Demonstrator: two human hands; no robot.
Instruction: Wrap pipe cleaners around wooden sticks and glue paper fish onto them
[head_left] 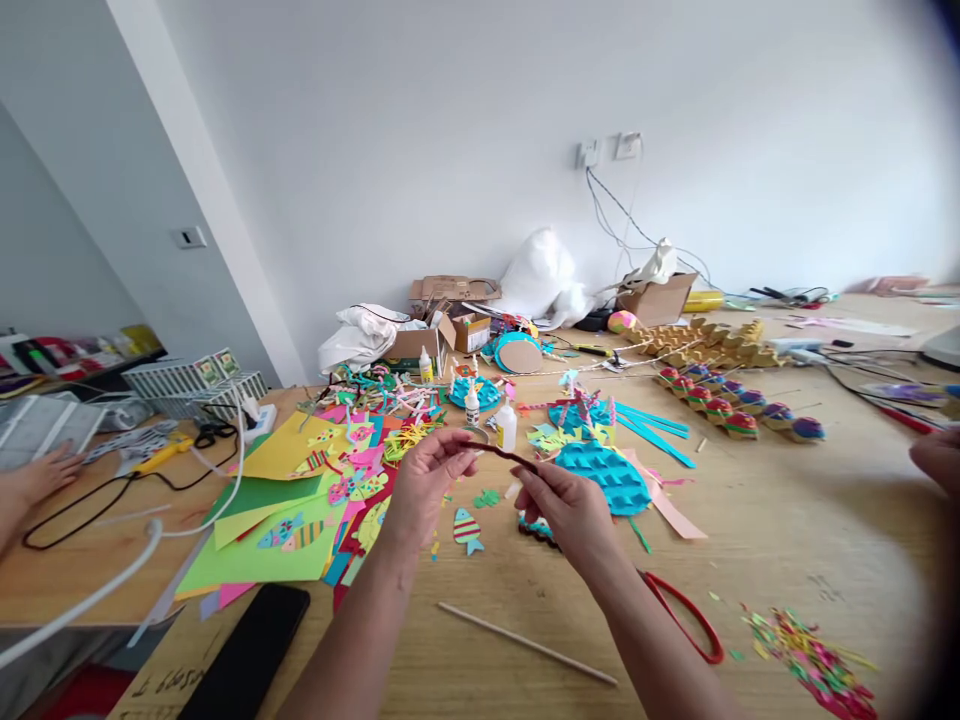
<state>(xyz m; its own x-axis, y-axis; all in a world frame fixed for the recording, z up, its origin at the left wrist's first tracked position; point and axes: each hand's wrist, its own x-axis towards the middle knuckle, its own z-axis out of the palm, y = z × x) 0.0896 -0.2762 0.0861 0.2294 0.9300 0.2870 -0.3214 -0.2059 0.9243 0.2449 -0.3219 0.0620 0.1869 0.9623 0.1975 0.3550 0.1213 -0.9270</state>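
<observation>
A thin, dark brown twisted strip [501,453] is stretched between my two hands above the table. My left hand [435,475] pinches its left end between thumb and fingers. My right hand [566,505] grips the other end the same way. Just beyond my right hand lies a blue bumpy oval piece [604,478]. Partly hidden behind that hand is a curled dark-edged piece [538,530]. A striped paper fish [467,530] lies between my forearms, with a thin wooden stick [529,643] nearer to me.
Red-handled scissors [686,615] lie by my right forearm, a black phone [247,650] at front left. Glue bottles [506,428] stand beyond my hands. Coloured paper [277,500] spreads leftward; painted egg-carton cups [739,405] sit right. Other people's hands [49,475] show at both edges.
</observation>
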